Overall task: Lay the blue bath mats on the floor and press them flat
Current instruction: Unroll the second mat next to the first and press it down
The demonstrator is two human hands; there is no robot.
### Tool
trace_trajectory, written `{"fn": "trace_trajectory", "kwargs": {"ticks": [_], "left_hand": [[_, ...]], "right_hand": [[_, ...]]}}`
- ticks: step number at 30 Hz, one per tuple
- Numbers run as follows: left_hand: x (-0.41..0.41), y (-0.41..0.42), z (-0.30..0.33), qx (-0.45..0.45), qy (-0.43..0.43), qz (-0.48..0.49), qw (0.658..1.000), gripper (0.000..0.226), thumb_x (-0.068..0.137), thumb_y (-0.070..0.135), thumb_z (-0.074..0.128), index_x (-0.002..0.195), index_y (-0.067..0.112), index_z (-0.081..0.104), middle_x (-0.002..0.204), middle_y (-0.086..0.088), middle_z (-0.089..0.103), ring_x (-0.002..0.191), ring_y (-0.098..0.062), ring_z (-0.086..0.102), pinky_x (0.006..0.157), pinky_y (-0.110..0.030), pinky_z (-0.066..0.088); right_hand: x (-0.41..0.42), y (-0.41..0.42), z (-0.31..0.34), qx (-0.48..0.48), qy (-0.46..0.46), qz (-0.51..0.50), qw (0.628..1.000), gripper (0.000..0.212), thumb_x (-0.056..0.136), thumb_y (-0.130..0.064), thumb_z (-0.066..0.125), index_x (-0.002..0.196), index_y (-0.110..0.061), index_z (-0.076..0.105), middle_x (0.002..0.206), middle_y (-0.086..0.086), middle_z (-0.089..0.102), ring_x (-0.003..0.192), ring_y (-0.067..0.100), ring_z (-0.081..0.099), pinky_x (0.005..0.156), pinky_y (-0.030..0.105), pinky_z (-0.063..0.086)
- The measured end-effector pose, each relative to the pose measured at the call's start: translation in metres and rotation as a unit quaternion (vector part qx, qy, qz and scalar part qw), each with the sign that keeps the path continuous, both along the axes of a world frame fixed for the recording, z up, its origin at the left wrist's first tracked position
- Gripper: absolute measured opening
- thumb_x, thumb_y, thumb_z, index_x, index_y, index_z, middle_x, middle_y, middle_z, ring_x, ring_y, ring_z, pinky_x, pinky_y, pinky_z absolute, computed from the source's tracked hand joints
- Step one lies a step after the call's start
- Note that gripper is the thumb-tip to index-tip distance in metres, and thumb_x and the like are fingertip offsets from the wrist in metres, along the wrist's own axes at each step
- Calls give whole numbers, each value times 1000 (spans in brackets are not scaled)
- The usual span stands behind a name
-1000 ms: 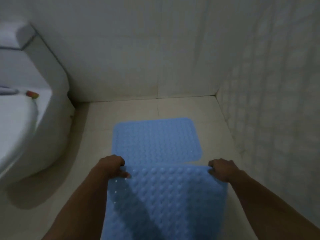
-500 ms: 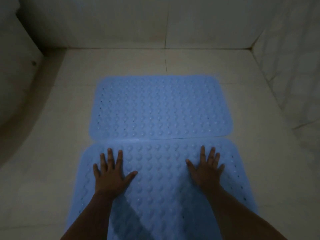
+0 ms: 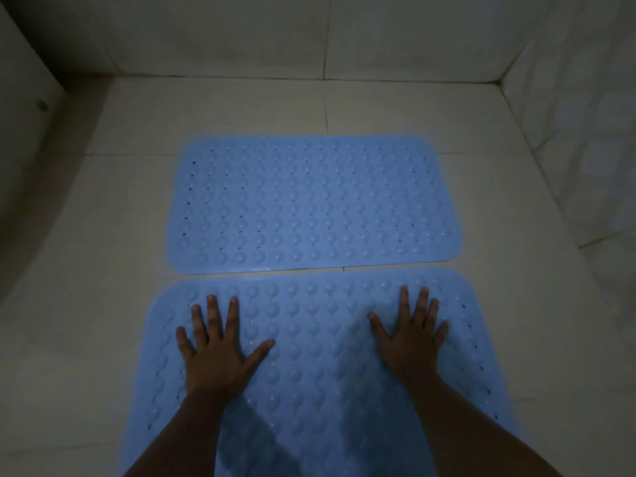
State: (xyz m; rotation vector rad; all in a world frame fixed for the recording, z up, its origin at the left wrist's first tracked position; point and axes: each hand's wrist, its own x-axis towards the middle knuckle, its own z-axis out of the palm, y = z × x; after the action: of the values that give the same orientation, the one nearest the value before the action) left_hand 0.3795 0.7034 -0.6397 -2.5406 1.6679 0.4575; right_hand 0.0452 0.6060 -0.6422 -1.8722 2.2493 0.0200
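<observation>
Palms (image 3: 220,352) flat on bumpy mat (image 3: 316,366)

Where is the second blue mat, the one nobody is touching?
In the head view the far mat lies on the tiled floor toward the back wall, just beyond the near mat.

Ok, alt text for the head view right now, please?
Both hands, left hand and right hand, lie flat with spread fingers on the near blue mat. A second blue mat lies flat just beyond it on the pale tiled floor.
</observation>
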Motion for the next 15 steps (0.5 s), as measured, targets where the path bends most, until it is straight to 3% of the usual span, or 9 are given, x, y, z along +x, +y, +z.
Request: {"fn": "trace_trajectory", "kwargs": {"ticks": [9,15], "left_hand": [[2,-6,-1,-6,8,10,1000,114,71,105,14,162,42,-13,170,-2,-25,158,-33,-21,124,-64,-6],[5,-10,-3,-2,9,6,1000,115,71,105,17,161,42,-16,170,-2,-27,157,-33,-24,123,-65,-8]], "right_hand": [[2,-6,-3,-11,2,-3,1000,96,81,-88,19,160,-34,13,169,7,3,155,35,6,119,66,9],[2,-9,-3,-5,10,-8,1000,98,78,-90,13,160,-37,7,170,5,-1,155,33,2,120,65,6]]}}
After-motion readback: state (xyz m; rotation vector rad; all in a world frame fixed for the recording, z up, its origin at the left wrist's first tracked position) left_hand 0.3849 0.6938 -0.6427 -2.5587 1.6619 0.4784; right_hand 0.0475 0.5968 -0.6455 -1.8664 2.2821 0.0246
